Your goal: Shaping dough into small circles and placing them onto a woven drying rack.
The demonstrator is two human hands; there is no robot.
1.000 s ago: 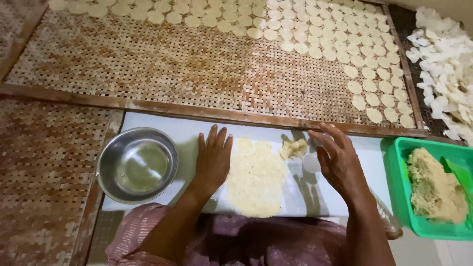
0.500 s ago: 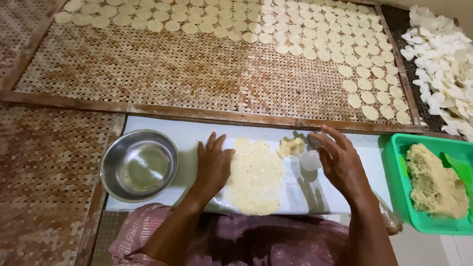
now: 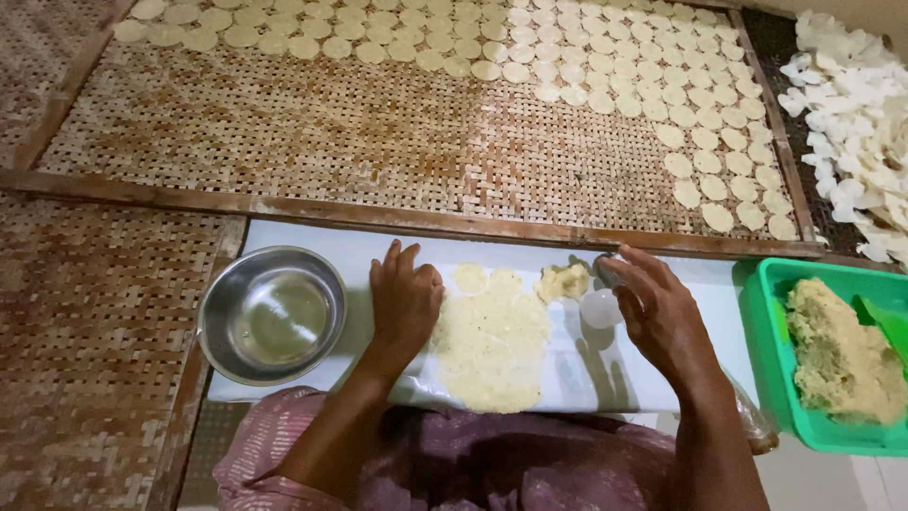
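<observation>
A flattened sheet of pale dough (image 3: pixel 490 345) lies on a white board (image 3: pixel 662 378) in front of me, with two round discs cut at its far edge. My left hand (image 3: pixel 405 305) rests flat on the board at the sheet's left edge, fingers spread. My right hand (image 3: pixel 657 312) hovers at the right, fingers curved over a small round clear cutter (image 3: pixel 601 308); whether it grips it I cannot tell. A small lump of dough scraps (image 3: pixel 564 281) sits beside the cutter.
A steel bowl (image 3: pixel 272 314) holding clear liquid stands left of the board. A green tub (image 3: pixel 768 312) with a dough mass is at right. Beyond lies a woven drying tray (image 3: pixel 284 132) with several rows of dough discs (image 3: pixel 605 57). White chips (image 3: pixel 856 123) are piled far right.
The view has shifted slightly. Both hands stay nearly where they were; the right hand remains over the cutter.
</observation>
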